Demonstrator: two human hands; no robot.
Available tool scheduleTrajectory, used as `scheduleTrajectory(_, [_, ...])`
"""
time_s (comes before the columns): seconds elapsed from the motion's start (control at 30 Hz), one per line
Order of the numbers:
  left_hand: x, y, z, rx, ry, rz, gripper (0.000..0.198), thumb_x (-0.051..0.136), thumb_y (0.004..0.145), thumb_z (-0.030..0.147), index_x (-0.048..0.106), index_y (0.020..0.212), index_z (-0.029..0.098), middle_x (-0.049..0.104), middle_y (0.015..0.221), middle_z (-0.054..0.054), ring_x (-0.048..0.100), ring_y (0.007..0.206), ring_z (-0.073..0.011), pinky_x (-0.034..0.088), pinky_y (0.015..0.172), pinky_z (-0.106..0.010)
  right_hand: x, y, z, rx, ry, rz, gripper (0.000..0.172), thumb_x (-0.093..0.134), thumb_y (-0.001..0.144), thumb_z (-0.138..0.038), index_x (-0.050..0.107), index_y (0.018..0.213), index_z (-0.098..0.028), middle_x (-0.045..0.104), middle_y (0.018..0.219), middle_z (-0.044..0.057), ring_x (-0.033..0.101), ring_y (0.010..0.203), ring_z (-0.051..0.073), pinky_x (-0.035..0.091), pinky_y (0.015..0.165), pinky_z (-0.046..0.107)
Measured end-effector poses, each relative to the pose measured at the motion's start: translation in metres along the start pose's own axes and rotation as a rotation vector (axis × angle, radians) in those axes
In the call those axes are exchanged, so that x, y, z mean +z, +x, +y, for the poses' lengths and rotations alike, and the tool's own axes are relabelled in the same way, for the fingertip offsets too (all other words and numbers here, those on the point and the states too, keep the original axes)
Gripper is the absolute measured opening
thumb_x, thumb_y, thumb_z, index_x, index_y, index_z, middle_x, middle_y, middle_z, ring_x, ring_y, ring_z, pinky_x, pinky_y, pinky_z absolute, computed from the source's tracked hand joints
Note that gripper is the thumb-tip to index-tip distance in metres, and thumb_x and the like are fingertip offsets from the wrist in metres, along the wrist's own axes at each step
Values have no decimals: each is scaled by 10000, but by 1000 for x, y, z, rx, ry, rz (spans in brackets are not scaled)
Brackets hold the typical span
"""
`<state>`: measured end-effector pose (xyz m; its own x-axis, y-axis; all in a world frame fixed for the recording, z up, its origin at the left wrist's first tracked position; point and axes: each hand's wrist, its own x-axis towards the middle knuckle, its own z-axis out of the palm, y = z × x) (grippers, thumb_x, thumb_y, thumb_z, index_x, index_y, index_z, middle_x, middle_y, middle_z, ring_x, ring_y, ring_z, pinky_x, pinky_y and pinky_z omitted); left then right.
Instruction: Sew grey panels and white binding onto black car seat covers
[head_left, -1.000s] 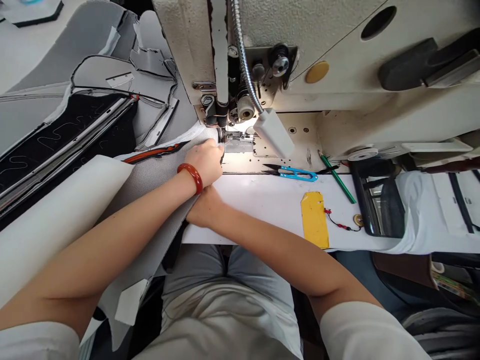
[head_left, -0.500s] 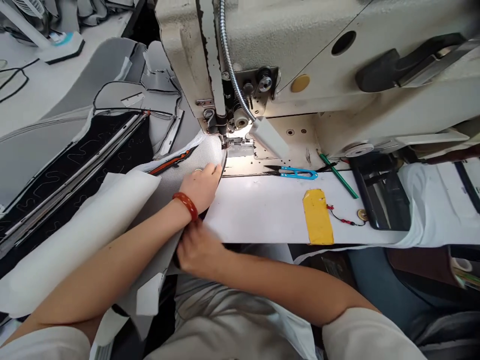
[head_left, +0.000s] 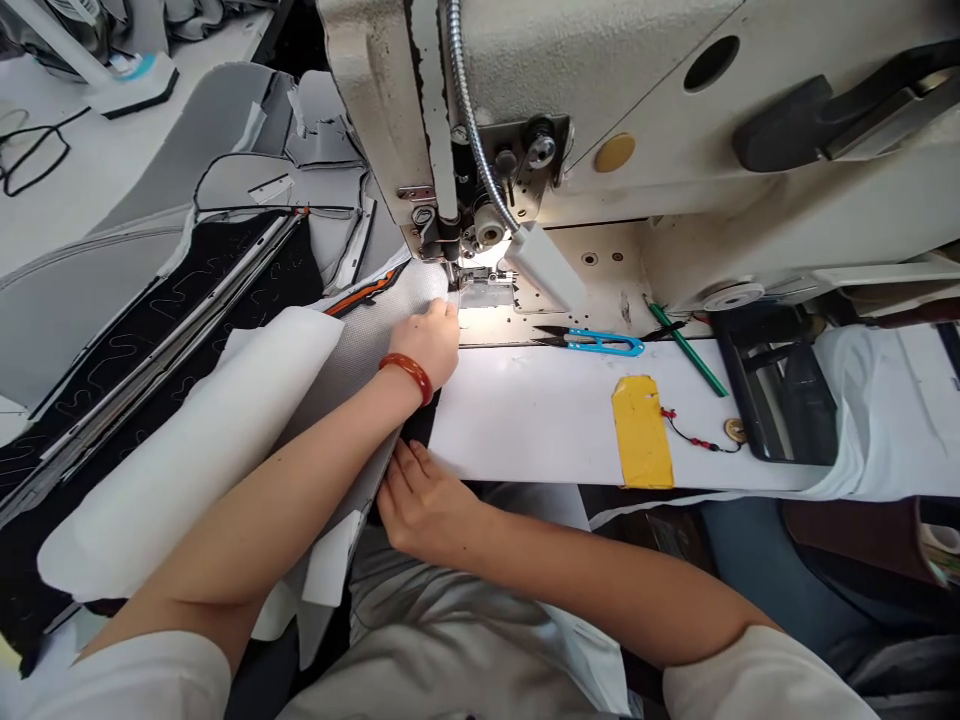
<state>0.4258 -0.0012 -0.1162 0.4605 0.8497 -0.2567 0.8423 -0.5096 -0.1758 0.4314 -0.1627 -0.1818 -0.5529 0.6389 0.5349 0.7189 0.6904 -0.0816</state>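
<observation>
Grey mesh [head_left: 360, 350] beneath fingertips [head_left: 448, 312] of left hand [head_left: 429, 345]

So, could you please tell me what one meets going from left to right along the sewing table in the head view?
The white foam sheet → left hand on the grey mesh fabric → blue thread snips → green pencil → black tray.

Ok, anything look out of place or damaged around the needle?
Nothing stands out. The left hand rests on the grey mesh fabric by the presser foot; the blue snips lie apart, to its right.
</observation>
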Motion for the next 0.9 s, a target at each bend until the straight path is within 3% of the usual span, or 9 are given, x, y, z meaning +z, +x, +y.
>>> scheduleTrajectory(0.1, [1, 4, 3, -28, -2, 43, 470, 325, 892, 77, 520, 1317, 123, 574, 1170, -183, 668, 969, -293, 525, 762, -387, -7, -4, 14, -2, 2, -15, 332, 384, 929, -85, 671, 1014, 59, 687, 1094, 333, 692, 1059, 358, 548, 933, 535])
scheduleTrajectory(0.27, [4, -4, 7, -39, 48, 77, 516, 278, 919, 89, 452, 1404, 111, 579, 1136, -193, 666, 940, -287, 518, 737, -375, -21, -11, 33, 28, 64, -117, 344, 397, 966, -115, 611, 1174, 55, 631, 1230, 333, 639, 1180, 314, 520, 1005, 488])
scheduleTrajectory(0.43, [3, 2, 11, -72, -5, 42, 468, 290, 892, 47, 549, 1278, 108, 584, 1142, -191, 663, 955, -274, 513, 776, -361, -24, -10, 29, -39, 32, -192, 264, 431, 955, -157, 659, 959, -23, 653, 1153, 359, 661, 1124, 369, 499, 964, 614])
scheduleTrajectory(0.6, [6, -7, 10, -77, 12, 71, 470, 275, 938, 99, 485, 1359, 114, 576, 1156, -196, 660, 964, -291, 514, 750, -371, -26, -12, 36, 0, 21, -163, 282, 425, 948, -141, 652, 1046, -6, 634, 1204, 354, 643, 1164, 351, 492, 1005, 568])
scheduleTrajectory(0.77, [7, -8, 12, -96, -57, 39, 436, 302, 912, 58, 566, 1253, 120, 598, 1125, -172, 665, 962, -269, 510, 784, -349, -28, -10, 41, -33, -20, -203, 287, 435, 938, -142, 700, 930, -33, 686, 1112, 322, 672, 1099, 375, 494, 965, 614])
scheduleTrajectory(0.9, [2, -2, 12, -45, -42, 42, 472, 334, 926, 106, 495, 1370, 124, 587, 1162, -185, 662, 964, -289, 514, 783, -375, -30, -6, 43, -34, -41, -216, 300, 452, 931, -153, 728, 936, -37, 698, 1107, 298, 679, 1085, 374, 495, 964, 606])
